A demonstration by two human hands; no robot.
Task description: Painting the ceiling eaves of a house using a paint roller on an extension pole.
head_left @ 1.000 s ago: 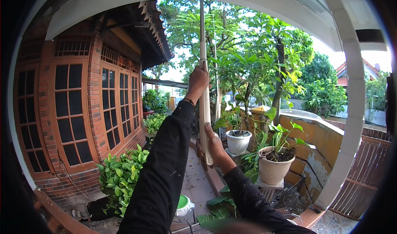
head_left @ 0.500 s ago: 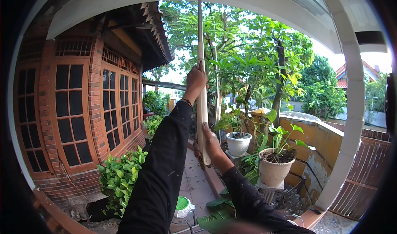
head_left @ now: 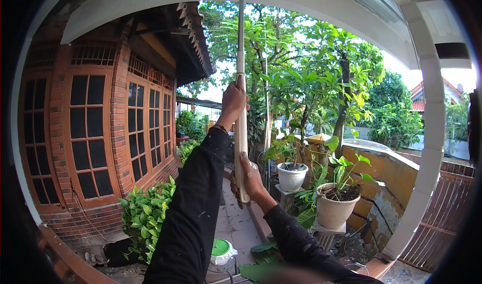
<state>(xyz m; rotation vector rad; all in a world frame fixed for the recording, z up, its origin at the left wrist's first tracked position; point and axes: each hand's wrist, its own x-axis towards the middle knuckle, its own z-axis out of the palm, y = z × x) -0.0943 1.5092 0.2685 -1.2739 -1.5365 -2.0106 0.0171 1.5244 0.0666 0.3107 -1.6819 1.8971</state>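
A long pole (head_left: 242, 128) stands almost upright in front of me, with a cream lower grip, a grey metal shaft and an orange-red piece at the top edge of the view. My left hand (head_left: 235, 99) is wrapped round it at the upper end of the cream part. Lower down, close to the pole's bottom end, my right hand (head_left: 250, 176) grips it, thumb pointing up. The pole's upper end runs out of the picture against the white overhead beam (head_left: 296, 3). Both forearms are in dark, paint-specked sleeves.
On the right, a white pot (head_left: 292, 177) and a larger cream pot (head_left: 335, 209) stand on pedestals before a yellow wall (head_left: 386, 183). A leafy shrub (head_left: 145, 214) grows at left by the brick house. Below is a green-and-white lidded container (head_left: 222, 251). A white pillar (head_left: 427, 133) rises at right.
The pole's lower end and my right hand have shifted slightly left, bringing the pole closer to vertical. Both hands keep their hold. The background has moved a little to the right.
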